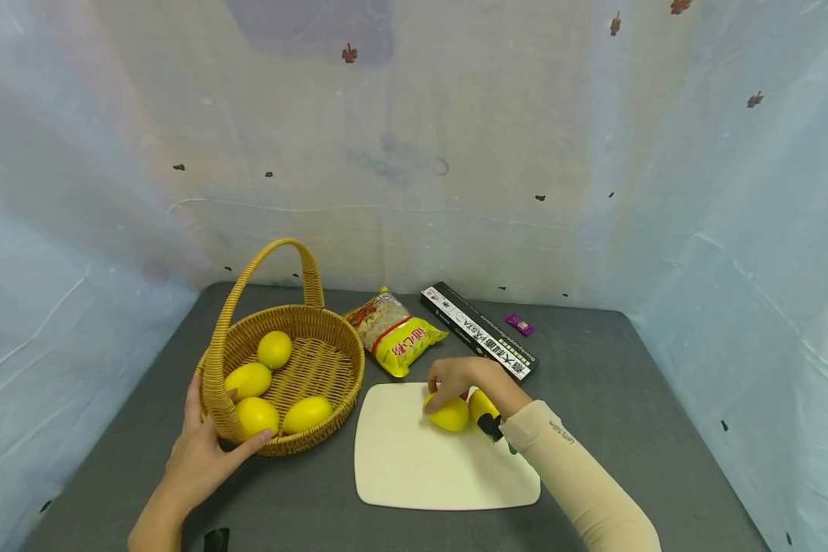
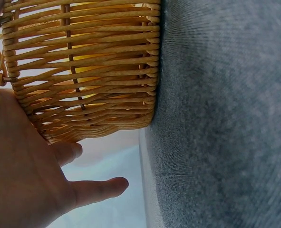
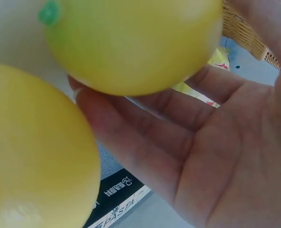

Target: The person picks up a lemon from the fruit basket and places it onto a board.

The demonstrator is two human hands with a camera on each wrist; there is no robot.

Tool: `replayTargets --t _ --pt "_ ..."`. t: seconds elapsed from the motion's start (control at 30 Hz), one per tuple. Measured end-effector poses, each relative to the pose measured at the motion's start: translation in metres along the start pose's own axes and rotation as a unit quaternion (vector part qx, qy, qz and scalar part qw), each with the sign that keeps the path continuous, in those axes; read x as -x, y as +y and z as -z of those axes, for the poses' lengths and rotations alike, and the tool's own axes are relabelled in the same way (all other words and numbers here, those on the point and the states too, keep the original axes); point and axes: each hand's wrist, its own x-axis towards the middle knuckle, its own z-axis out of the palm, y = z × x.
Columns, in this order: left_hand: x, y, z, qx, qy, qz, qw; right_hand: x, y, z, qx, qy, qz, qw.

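Observation:
My left hand (image 1: 202,458) grips the near left rim of a wicker basket (image 1: 320,369), its thumb over the edge. Several yellow lemons (image 1: 308,415) lie inside, mostly at the left and front. In the left wrist view, two fingers stick out past the basket's woven side (image 2: 83,61). Over the white cutting board (image 1: 448,479), my right hand (image 1: 450,380) holds a lemon (image 1: 453,415) between thumb and fingers. That lemon's green tip (image 3: 49,13) shows in the right wrist view. A second lemon (image 3: 33,147) sits beside it, partly hidden by my wrist in the head view.
Behind the board lie a yellow-ended food packet (image 1: 407,341) and a long black pasta box (image 1: 479,330). A small purple packet (image 1: 520,325) is farther right. The basket's tall handle (image 1: 248,272) arches up at the left. Pale sheeting (image 1: 414,176) hangs behind the grey table (image 1: 607,399).

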Motion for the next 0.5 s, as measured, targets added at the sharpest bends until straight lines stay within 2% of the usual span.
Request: replayTargets --t 0.5 --pt "-0.0002 0.0001 0.0 -0.004 0.0 0.003 1.0 -0.0028 -0.0021 0.0077 -0.015 0.023 0.032 0.999"
